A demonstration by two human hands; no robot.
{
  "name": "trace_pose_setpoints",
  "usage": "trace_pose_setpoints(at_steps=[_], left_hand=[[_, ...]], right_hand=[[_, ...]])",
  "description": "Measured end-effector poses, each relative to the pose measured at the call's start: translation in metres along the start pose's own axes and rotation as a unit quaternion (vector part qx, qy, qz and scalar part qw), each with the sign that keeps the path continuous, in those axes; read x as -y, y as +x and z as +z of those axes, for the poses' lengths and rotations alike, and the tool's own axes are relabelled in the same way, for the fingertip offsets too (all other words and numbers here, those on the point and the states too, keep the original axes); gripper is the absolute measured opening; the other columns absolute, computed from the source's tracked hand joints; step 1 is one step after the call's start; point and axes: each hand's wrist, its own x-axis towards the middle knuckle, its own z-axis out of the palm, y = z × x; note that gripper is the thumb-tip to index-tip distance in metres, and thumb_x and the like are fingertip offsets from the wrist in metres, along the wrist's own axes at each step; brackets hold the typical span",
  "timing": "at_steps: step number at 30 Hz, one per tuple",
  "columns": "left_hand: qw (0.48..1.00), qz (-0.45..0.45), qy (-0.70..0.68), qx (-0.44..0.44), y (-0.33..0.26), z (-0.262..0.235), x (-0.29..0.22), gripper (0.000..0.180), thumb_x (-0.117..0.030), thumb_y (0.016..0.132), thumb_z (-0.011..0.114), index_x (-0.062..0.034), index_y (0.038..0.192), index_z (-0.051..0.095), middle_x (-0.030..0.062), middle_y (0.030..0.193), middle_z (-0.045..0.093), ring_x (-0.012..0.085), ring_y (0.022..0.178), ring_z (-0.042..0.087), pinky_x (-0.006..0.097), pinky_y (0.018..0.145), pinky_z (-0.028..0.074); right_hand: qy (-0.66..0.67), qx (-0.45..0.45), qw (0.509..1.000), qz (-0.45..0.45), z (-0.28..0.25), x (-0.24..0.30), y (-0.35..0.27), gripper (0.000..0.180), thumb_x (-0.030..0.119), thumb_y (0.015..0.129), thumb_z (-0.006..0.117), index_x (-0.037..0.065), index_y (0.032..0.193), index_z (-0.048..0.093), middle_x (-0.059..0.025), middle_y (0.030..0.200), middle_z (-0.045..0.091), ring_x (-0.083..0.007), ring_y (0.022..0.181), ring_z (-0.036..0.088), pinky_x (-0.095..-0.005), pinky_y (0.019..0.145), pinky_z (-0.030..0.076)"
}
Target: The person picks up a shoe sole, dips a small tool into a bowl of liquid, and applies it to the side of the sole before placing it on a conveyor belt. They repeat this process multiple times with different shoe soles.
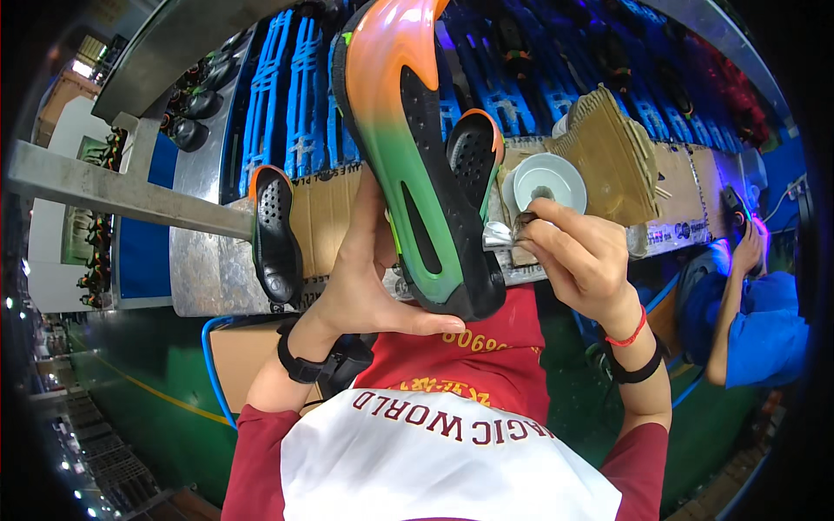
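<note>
My left hand holds a shoe sole-up by its heel end; the sole fades from orange at the toe to green at the heel, with black tread inserts. My right hand is closed on a small brush or applicator whose tip touches the shoe's edge near the heel, next to a bit of white cloth. A white dish sits just behind my right hand on the cardboard-covered bench.
A loose black and orange sole piece lies on the bench to the left, and a folded cardboard piece stands to the right. Blue racks run behind the bench. Another person in blue works at the right.
</note>
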Motion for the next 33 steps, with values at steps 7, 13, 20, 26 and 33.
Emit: trace_pose_setpoints(at_steps=[7,13,20,26,33], left_hand=[[0.999,-0.017,-0.032,0.000,-0.001,0.001,0.003,0.142,-0.009,0.053,0.093,-0.0058,0.150,-0.011,0.0135,0.154,0.015,0.0252,0.140,0.028,0.039,0.111,0.031],[0.999,-0.014,-0.051,0.001,-0.002,0.002,0.004,0.143,-0.007,0.052,0.092,-0.0077,0.151,-0.011,0.0130,0.154,0.016,0.0247,0.140,0.027,0.039,0.111,0.031],[0.969,-0.159,-0.183,-0.048,-0.008,0.007,-0.001,0.137,-0.016,0.053,0.093,-0.0068,0.151,-0.001,0.0140,0.153,0.019,0.0264,0.138,0.031,0.038,0.111,0.031],[0.769,-0.146,-0.613,-0.108,-0.002,0.011,0.012,0.056,-0.059,0.098,0.029,-0.0134,0.122,0.052,0.0274,0.141,0.039,0.0377,0.126,0.047,0.053,0.105,0.039],[0.953,0.049,-0.276,-0.113,-0.025,0.019,0.061,0.054,-0.054,0.100,0.024,-0.0099,0.114,0.051,0.0477,0.134,0.028,0.0518,0.125,0.042,0.058,0.100,0.041]], right_hand=[[-0.005,-0.030,1.000,0.001,0.003,-0.001,0.004,0.022,0.005,0.069,0.076,0.002,0.087,0.064,-0.0121,0.089,0.067,-0.0219,0.060,0.063,-0.0292,0.048,0.047],[-0.006,-0.049,0.999,-0.002,0.003,-0.004,0.009,0.021,0.004,0.069,0.076,0.001,0.086,0.064,-0.0125,0.088,0.067,-0.0222,0.059,0.062,-0.0291,0.048,0.047],[0.012,-0.091,0.995,0.038,0.001,-0.001,0.011,0.016,0.000,0.072,0.074,0.000,0.086,0.066,-0.0137,0.089,0.067,-0.0244,0.061,0.064,-0.0291,0.051,0.048],[0.140,-0.074,0.975,0.154,-0.002,0.013,0.003,0.010,-0.004,0.076,0.069,-0.004,0.086,0.066,-0.0145,0.086,0.067,-0.0227,0.065,0.064,-0.0268,0.056,0.049],[0.258,-0.014,0.940,0.223,0.006,0.029,-0.006,0.007,-0.003,0.080,0.068,-0.004,0.087,0.067,-0.0150,0.084,0.068,-0.0236,0.069,0.066,-0.0282,0.060,0.051]])
